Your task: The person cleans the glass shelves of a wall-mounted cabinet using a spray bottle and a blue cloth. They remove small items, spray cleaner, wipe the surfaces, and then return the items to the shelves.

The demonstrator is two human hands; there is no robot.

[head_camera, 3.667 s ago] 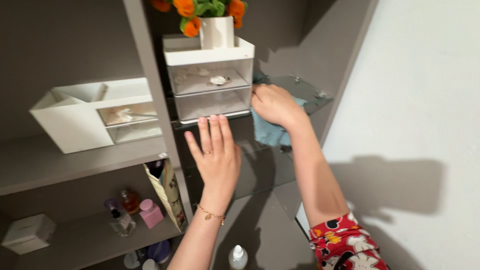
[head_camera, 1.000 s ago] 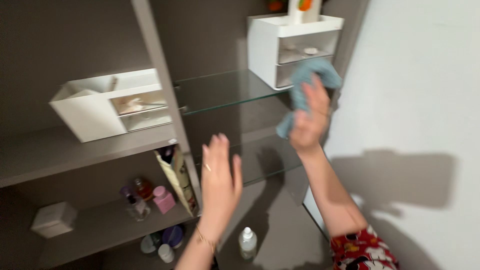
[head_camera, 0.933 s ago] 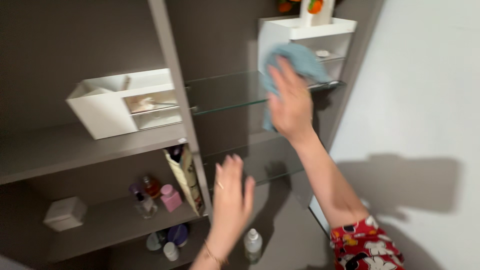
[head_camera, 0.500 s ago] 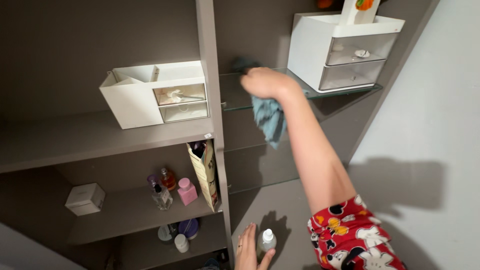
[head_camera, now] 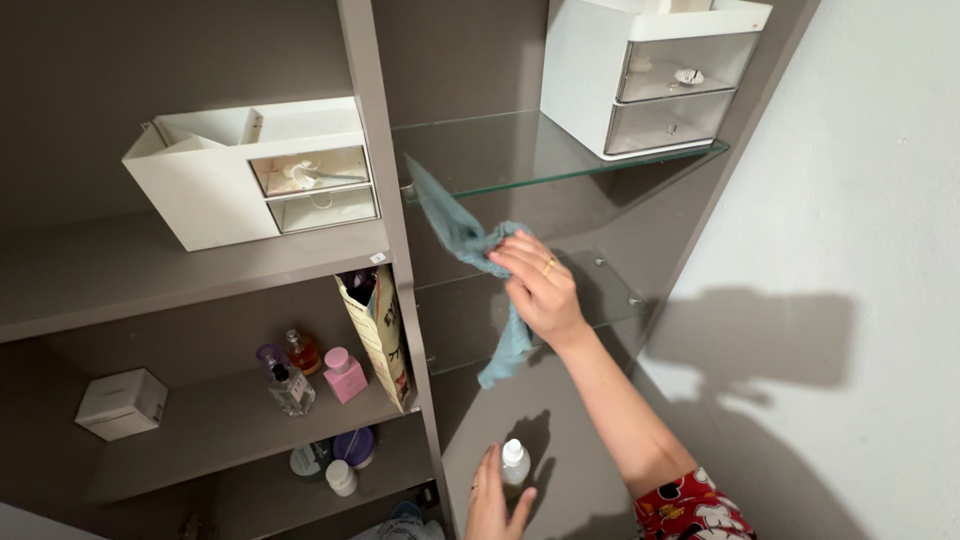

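Cloth point(head_camera: 462, 240) hangs gripped in our right hand point(head_camera: 538, 287); our left hand point(head_camera: 492, 502) loosely clasps the small bottle point(head_camera: 514, 463).

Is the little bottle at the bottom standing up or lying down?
Standing up. The small bottle sits on the grey surface with its white cap pointing up, and the left hand is at its base.

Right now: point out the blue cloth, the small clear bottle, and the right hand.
blue cloth point(head_camera: 447, 215), head view, on the upper fold.
small clear bottle point(head_camera: 514, 463), head view, on its white cap.
right hand point(head_camera: 537, 287), head view, on the back of the hand.
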